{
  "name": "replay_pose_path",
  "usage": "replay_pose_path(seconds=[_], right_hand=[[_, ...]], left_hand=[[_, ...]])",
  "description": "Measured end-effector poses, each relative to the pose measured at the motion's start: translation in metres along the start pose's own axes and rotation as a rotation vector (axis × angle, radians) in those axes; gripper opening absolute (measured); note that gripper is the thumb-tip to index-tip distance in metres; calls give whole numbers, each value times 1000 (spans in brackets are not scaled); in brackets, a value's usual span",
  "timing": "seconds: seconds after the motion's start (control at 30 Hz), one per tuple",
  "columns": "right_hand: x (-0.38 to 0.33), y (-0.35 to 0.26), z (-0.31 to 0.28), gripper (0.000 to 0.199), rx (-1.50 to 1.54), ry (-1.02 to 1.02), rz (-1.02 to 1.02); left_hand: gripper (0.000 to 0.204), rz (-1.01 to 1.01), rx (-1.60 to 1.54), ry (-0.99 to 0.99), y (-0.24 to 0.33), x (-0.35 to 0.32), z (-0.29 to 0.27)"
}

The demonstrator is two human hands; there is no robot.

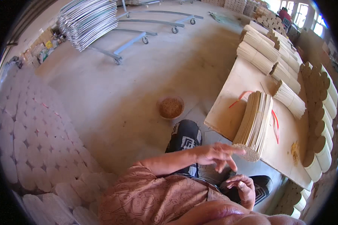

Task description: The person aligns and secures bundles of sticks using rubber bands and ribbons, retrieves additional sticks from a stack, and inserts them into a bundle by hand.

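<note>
A thick bundle of thin pale wooden sticks (254, 120) lies on the board, its round near end jutting over the board's edge. My left hand (218, 154) reaches across to that near end with fingers stretched and spread, the index finger against or just in front of the stick ends. Below it, close to my body, my right hand (244, 188) is raised with its fingers bent together in a pinch; whatever they hold, if anything, is too small to make out. Red strips (276, 125) lie on either side of the bundle.
More stick bundles (257, 56) line the board (229, 101) and stack along its right side. Small yellowish bits (295, 152) lie on it. A round bowl of brown grains (171, 108) sits on the floor. Wrapped bundles (37, 138) pile up left; wheeled metal frames (133, 43) stand beyond.
</note>
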State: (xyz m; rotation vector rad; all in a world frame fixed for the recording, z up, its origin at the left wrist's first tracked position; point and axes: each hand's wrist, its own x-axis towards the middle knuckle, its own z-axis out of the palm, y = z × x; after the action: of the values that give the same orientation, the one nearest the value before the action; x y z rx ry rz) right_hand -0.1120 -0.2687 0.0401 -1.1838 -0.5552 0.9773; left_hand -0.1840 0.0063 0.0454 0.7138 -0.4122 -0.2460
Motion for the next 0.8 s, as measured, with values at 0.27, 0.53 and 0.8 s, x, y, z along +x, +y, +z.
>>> replay_pose_path(seconds=[0.27, 0.53, 0.8], right_hand=[[-34, 36, -21, 32, -430, 161, 364], [-31, 61, -39, 22, -1282, -113, 153], [-33, 47, -73, 21, -1267, -37, 201]], left_hand=[[48, 417, 1141, 838, -2, -72, -63], [78, 419, 1433, 1134, -28, -105, -80], [82, 191, 1818, 1058, -16, -113, -109]])
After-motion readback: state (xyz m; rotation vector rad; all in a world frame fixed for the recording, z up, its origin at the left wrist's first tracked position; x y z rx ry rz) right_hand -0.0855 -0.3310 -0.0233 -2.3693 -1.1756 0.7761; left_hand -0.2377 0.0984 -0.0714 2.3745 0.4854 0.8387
